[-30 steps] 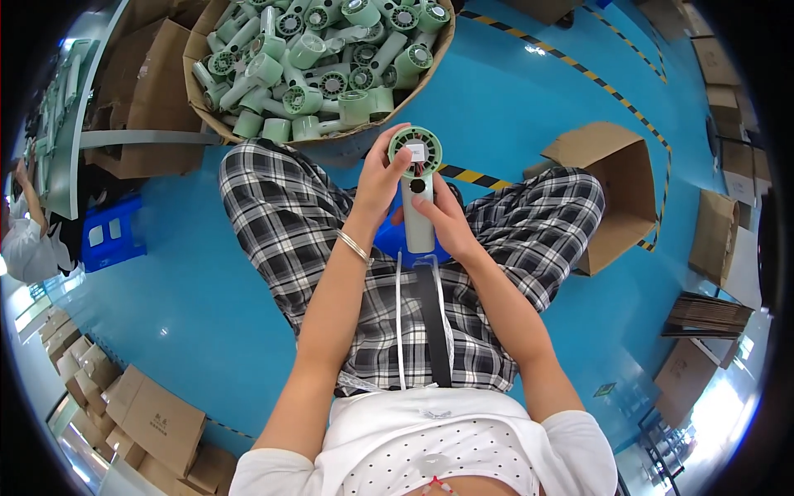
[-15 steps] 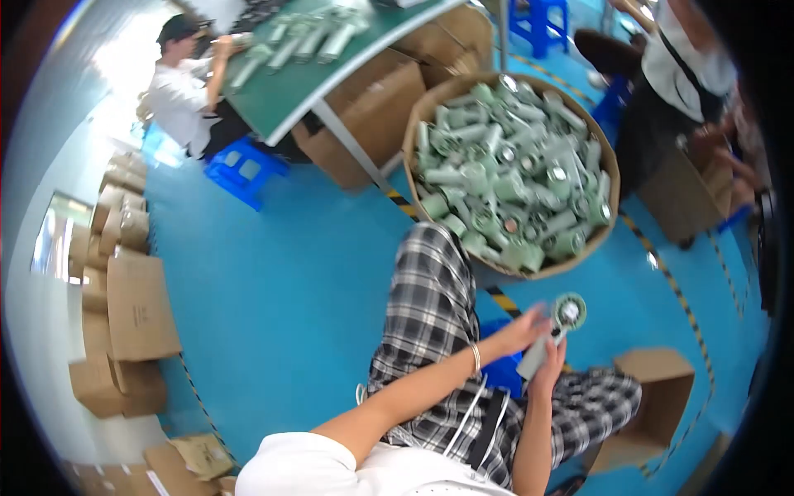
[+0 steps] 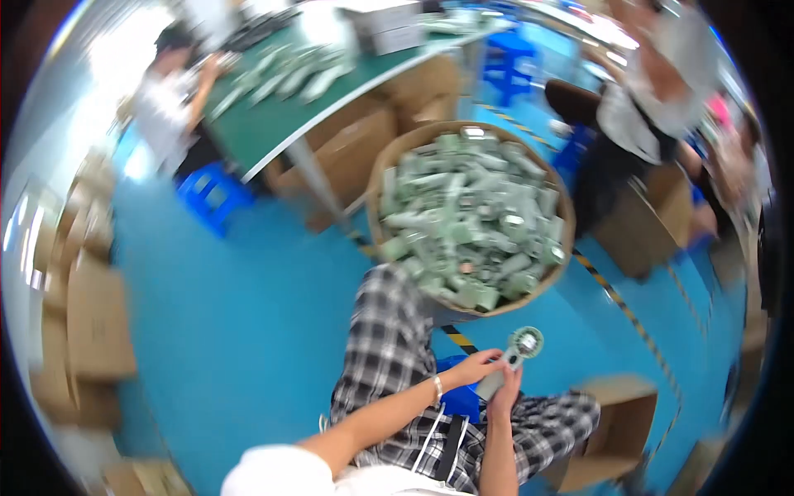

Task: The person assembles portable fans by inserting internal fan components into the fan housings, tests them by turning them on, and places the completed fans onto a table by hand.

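Observation:
A pale green handheld fan [image 3: 527,341] with a round head is held above my lap, its head pointing up and away to the right. My right hand [image 3: 503,395] is wrapped round its grey-green handle from below. The fingers of my left hand [image 3: 475,367] close on the fan near its neck, from the left side. Just beyond my knees stands a large round carton [image 3: 376,207], heaped with similar green fans [image 3: 471,215].
An open cardboard box [image 3: 637,413] stands by my right knee. A green table [image 3: 248,136] with more fans is at the far left, near a blue stool [image 3: 213,195] and a seated person [image 3: 165,107]. Other people work at the right. Stacked boxes [image 3: 99,322] line the left.
The whole view has shifted, so the carton and my hands appear further left and lower. My left fingers have come onto the fan's neck; my right hand still holds the handle.

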`<state>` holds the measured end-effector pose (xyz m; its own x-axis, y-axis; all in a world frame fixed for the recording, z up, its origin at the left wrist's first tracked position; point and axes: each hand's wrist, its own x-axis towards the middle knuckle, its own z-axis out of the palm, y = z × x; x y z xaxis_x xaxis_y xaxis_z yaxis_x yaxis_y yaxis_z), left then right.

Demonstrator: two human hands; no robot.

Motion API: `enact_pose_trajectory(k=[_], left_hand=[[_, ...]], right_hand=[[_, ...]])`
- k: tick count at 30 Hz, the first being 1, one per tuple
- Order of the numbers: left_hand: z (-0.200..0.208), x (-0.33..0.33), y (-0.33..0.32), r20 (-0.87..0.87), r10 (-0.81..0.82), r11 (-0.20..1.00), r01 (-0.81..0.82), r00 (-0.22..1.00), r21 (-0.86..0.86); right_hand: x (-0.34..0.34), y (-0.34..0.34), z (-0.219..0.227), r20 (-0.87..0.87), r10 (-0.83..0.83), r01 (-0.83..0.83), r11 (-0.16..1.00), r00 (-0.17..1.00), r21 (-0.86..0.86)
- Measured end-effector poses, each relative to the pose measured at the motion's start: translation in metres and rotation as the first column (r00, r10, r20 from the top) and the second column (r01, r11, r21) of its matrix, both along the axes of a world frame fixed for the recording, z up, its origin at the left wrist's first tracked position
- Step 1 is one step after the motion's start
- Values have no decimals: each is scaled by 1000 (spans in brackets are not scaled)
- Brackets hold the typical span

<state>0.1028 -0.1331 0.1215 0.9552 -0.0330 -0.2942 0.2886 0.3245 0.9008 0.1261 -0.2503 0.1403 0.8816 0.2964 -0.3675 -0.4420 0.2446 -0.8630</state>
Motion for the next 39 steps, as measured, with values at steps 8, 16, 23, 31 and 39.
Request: enact_pose_trajectory(k=[8,16,23,31,39], left_hand=[[-18,-21,15,-138,212,977,-215,968,-11],[-3,6,6,-108,93,987,-106,990,-122],[-17,-2,26,-122,162,977,-177,979,-116],[-11,-18,13,-184,218,974,-225,959,-21],[14,16,5,-104,158,986,-161,982,-27]], right_hand=[[-12,22,-60,117,110,-88,979,987,-182],[-3,3,-21,16,82,-80,994,997,-73],[-7,25,-40,148,1,43,954,989,-296],[-21,10,-26,15,75,-75,997,997,8],[10,0,-11,115,3,6,997,993,-72]])
